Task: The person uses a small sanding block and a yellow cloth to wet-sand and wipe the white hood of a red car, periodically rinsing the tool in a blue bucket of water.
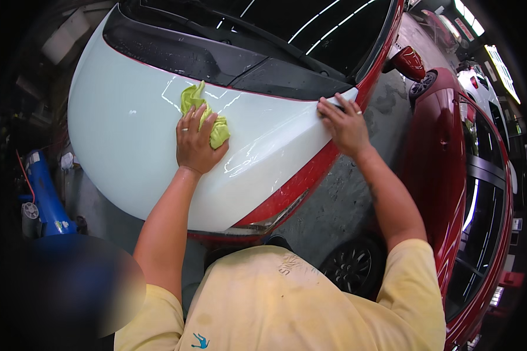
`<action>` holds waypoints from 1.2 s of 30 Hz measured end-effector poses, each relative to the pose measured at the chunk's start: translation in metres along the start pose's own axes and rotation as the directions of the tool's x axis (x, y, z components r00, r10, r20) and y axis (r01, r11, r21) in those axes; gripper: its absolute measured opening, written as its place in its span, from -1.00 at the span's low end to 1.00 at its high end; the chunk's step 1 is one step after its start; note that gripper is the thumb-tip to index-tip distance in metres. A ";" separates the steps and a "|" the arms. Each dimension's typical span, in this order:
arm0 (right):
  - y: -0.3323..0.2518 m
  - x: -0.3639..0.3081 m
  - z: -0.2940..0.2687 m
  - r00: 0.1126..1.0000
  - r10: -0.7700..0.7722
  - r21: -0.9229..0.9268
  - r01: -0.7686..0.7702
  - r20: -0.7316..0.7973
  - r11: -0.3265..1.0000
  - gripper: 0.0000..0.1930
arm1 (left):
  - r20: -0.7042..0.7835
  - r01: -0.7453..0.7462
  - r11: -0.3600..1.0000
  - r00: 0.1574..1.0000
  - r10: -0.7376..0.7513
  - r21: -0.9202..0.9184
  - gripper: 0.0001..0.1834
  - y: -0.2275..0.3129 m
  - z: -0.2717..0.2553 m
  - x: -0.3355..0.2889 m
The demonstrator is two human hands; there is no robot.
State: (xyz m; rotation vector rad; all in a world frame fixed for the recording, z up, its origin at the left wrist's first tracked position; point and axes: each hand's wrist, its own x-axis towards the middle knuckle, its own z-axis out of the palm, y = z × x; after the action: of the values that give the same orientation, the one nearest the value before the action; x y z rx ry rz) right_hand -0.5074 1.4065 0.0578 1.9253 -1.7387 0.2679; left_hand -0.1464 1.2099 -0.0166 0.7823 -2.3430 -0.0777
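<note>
Across the hood of a car, in the head view, the only one: white surface on the hood (123, 134) takes up nearly all of it, red bodywork (293, 187) showing along the right side and behind the corner. Left hand (197, 142) has its fingers curled round a bunched yellow-green cloth (219, 132), pressed down on the hood a bit below the black cowl panel (199, 61). Right hand (346, 124) is at the hood's rear right corner, fingers a little apart, tips against the edge by the cowl; can't tell whether it pinches anything there. Progress, judging from this: broad left and middle part looks smooth and largely finished; bright streaks between the hands look like lamp reflections, maybe some wet, can't say which. Droplets sit on the cowl, no sign of them being dried off. Left to do, probably: the rear corner under the right fingers, the edge along the cowl, more wiping. Front edge partly out of sight, so its state is unclear. Second red car (436, 128) stands to the right, apart from this one, apparently not part of the work.
</note>
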 end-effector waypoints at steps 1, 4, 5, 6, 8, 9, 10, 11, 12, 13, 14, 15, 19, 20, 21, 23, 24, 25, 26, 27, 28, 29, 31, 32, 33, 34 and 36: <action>-0.011 -0.001 0.002 0.995 0.079 0.101 -0.086 0.067 0.991 -0.66 | -0.002 -0.004 1.000 1.000 0.004 0.007 -0.30 0.000 0.001 0.001; -0.099 0.000 0.028 0.983 0.092 0.252 -0.132 0.162 0.959 -0.62 | 0.003 0.005 1.000 1.000 -0.005 -0.006 -0.31 0.000 0.001 -0.001; -0.151 0.001 0.041 0.991 0.089 0.282 -0.114 0.100 0.953 -0.61 | 0.006 0.000 1.000 1.000 0.000 -0.022 -0.31 -0.001 0.002 -0.003; -0.202 0.007 0.045 0.989 0.067 0.330 -0.107 0.130 0.938 -0.60 | 0.006 -0.004 1.000 1.000 0.004 -0.031 -0.31 -0.004 0.003 -0.003; -0.257 0.013 0.039 0.996 -0.039 0.439 0.000 0.079 0.899 -0.60 | 0.015 -0.012 0.997 1.000 0.014 -0.073 -0.31 -0.010 0.003 -0.001; -0.240 0.013 0.041 0.996 -0.059 0.431 0.023 0.070 0.902 -0.60 | 0.027 -0.010 0.995 1.000 0.013 -0.097 -0.31 -0.015 -0.001 -0.001; -0.209 0.011 0.043 0.994 -0.083 0.435 0.047 0.065 0.899 -0.59 | 0.049 0.004 0.993 0.999 0.002 -0.115 -0.30 -0.021 -0.006 -0.007; -0.164 0.009 0.038 0.992 -0.018 0.381 -0.031 0.124 0.924 -0.60 | 0.065 0.015 0.995 0.998 -0.008 -0.094 -0.26 -0.026 -0.014 -0.012; -0.115 0.007 0.027 0.987 -0.003 0.242 -0.037 0.160 0.970 -0.61 | 0.046 0.046 0.992 0.998 -0.041 -0.114 -0.23 -0.037 -0.018 -0.021; -0.070 0.002 0.022 0.965 0.141 0.211 -0.189 0.221 0.959 -0.64 | 0.029 0.073 0.987 0.997 -0.070 -0.140 -0.20 -0.050 -0.021 -0.031; -0.046 0.011 0.000 0.961 0.199 0.016 -0.206 0.194 0.978 -0.59 | 0.017 0.103 0.981 0.995 -0.102 -0.165 -0.17 -0.058 -0.023 -0.042; -0.008 -0.004 0.002 0.966 0.222 -0.008 -0.223 0.136 0.975 -0.59 | 0.022 0.186 0.981 0.982 -0.188 0.050 -0.11 -0.046 -0.025 -0.043; 0.031 -0.048 -0.012 0.749 0.659 0.599 -0.500 -0.064 0.626 -0.53 | 0.028 0.223 0.971 0.974 -0.226 0.085 -0.06 -0.035 -0.034 -0.038; 0.011 -0.053 -0.026 0.535 0.841 0.827 -0.506 0.078 0.245 -0.53 | 0.013 0.166 0.986 0.986 -0.166 0.018 -0.08 -0.036 -0.030 -0.038; -0.011 -0.060 -0.044 0.311 0.903 0.910 -0.377 0.297 -0.170 -0.53 | 0.034 0.139 0.990 0.990 -0.138 -0.010 -0.15 -0.025 -0.025 -0.032; -0.031 -0.101 -0.047 0.048 0.915 0.914 -0.089 0.401 -0.395 -0.57 | 0.087 -0.002 0.994 0.996 0.011 -0.105 -0.26 0.019 -0.004 -0.012; -0.044 -0.115 -0.050 0.068 0.868 0.870 0.003 0.492 -0.493 -0.61 | 0.086 -0.069 0.976 0.992 0.089 -0.208 -0.33 0.042 0.009 -0.003; -0.052 -0.126 -0.053 0.096 0.814 0.810 0.088 0.573 -0.580 -0.65 | 0.098 -0.092 0.943 0.987 0.130 -0.318 -0.41 0.069 0.022 0.008; -0.054 -0.136 -0.052 0.111 0.796 0.800 0.016 0.595 -0.600 -0.66 | 0.110 -0.085 0.923 0.985 0.136 -0.376 -0.45 0.098 0.037 0.024; -0.055 -0.145 -0.050 0.124 0.776 0.785 -0.056 0.619 -0.617 -0.66 | 0.138 -0.087 0.895 0.977 0.163 -0.438 -0.47 0.124 0.049 0.045; -0.053 -0.146 -0.048 0.139 0.754 0.766 -0.128 0.642 -0.629 -0.66 | 0.134 -0.130 0.867 0.967 0.219 -0.481 -0.48 0.146 0.063 0.066; -0.055 -0.130 -0.054 0.170 0.768 0.784 -0.204 0.618 -0.586 -0.62 | 0.166 -0.149 0.869 0.953 0.253 -0.471 -0.47 0.166 0.071 0.083; -0.045 -0.097 -0.057 0.278 0.852 0.872 -0.353 0.443 -0.339 -0.62 | 0.164 -0.198 0.866 0.939 0.302 -0.460 -0.44 0.190 0.085 0.112; -0.037 -0.079 -0.055 0.341 0.869 0.889 -0.409 0.358 -0.206 -0.62 | 0.156 -0.202 0.872 0.942 0.298 -0.445 -0.43 0.195 0.091 0.116; -0.023 -0.068 -0.054 0.381 0.865 0.839 -0.539 0.325 -0.077 -0.62 | 0.168 -0.184 0.874 0.944 0.285 -0.449 -0.42 0.193 0.091 0.112; -0.009 -0.055 -0.053 0.424 0.854 0.760 -0.648 0.302 0.053 -0.62 | 0.183 -0.165 0.877 0.945 0.272 -0.452 -0.42 0.192 0.086 0.106; -0.007 -0.017 -0.051 0.684 0.723 0.609 -0.614 0.093 0.502 -0.60 | 0.208 -0.111 0.888 0.952 0.224 -0.447 -0.41 0.180 0.080 0.089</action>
State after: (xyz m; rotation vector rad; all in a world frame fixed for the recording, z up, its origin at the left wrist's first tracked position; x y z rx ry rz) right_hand -0.4931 1.4471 0.0907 1.3606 -2.4068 1.3998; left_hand -0.3419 1.2966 0.0169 0.3607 -2.4883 -0.6351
